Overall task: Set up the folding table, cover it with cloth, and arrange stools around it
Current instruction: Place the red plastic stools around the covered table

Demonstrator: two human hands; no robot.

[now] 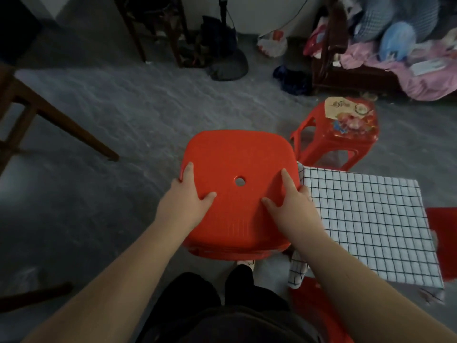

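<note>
- Stool-placing looks like the step in hand: the folding table, here the counter (366, 224), already stands with the checked cloth (371, 194) spread over its top, and a red stool (235, 194) is held at its left edge.
- Left hand (188, 201) grips the left rim of the red stool's seat, thumb laid flat on top and fingers curled over the edge.
- Right hand (291, 201) grips the right rim the same way, thumb and forefinger spread on the seat, the other fingers wrapped below and out of sight.
- Seat of this stool overlaps the counter's far left corner in the view; whether the legs are on the floor (123, 120) or off it, I cannot tell, since the seat hides them.
- A second stool (338, 129), red with a flowered sticker on its seat, stands on the floor just beyond the counter's far edge.
- Next move, as I judge it, calls for setting the held stool down level beside the left edge, clear of the hanging cloth corner, then letting go with both hands.
- Red shapes at the counter's right edge and near corner may be more stools; they are cut off and blurred, so I cannot say.
- Counter legs are hidden under the cloth.
</note>
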